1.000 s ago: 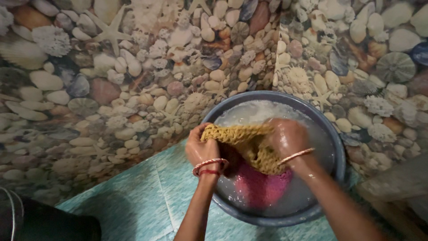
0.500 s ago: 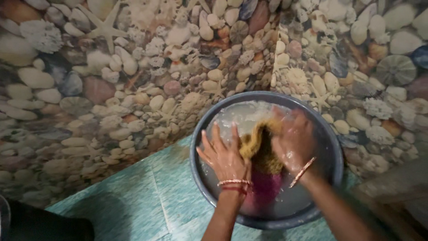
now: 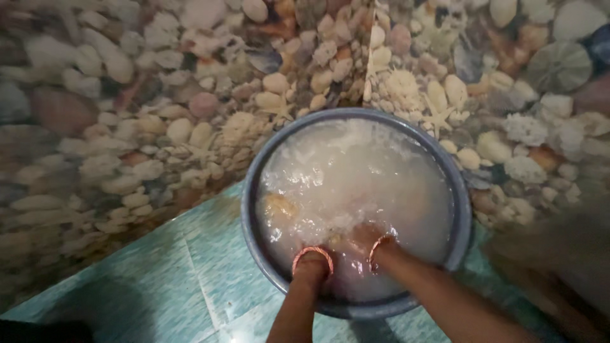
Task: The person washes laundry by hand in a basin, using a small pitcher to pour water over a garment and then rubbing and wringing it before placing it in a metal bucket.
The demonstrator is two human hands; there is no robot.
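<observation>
Round blue-grey basin (image 3: 253,190) of cloudy, sudsy water on green tiled floor, yellowish cloth (image 3: 279,206) barely showing (mostly submerged)

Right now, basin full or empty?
Full. Cloudy, foamy water fills the grey basin nearly to its rim; both hands are sunk past the wrist bangles.

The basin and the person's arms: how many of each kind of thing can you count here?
Round grey basin of cloudy, foamy water: 1
Hands plunged to the wrist in the water, left hand and right hand: 2
Bangles, left bangle and right bangle: 2
Total: 5
</observation>
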